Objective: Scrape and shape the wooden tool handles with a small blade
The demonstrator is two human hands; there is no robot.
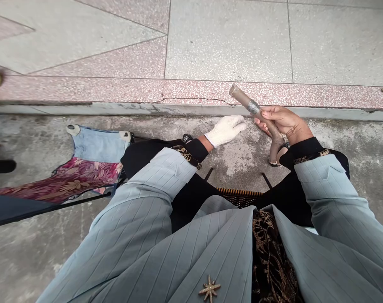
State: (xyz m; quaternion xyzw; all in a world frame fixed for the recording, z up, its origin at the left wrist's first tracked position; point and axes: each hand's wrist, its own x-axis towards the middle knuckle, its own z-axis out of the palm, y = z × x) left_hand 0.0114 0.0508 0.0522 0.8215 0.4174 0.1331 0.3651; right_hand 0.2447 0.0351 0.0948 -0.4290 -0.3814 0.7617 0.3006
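Note:
My right hand (281, 120), bare, grips a greyish-brown tube-like rod (241, 96) that slants up to the left. Below the grip the rod seems to bend; its lower part is partly hidden by the hand. A band of thin metal wire (253, 107) is wound tightly round the rod just above my fingers. Left of the rod and apart from it, my left hand (227, 129) wears a white knitted glove. Its fingers are drawn together in a pinch towards the rod. Whatever they hold, if anything, is too fine to make out.
A folding chair with a flowered seat (84, 176) stands at the left. In front runs a raised step with a pink speckled edge (115, 90). Between my black-clad legs shows a woven seat edge (240, 193). The ground is rough grey concrete (235, 158).

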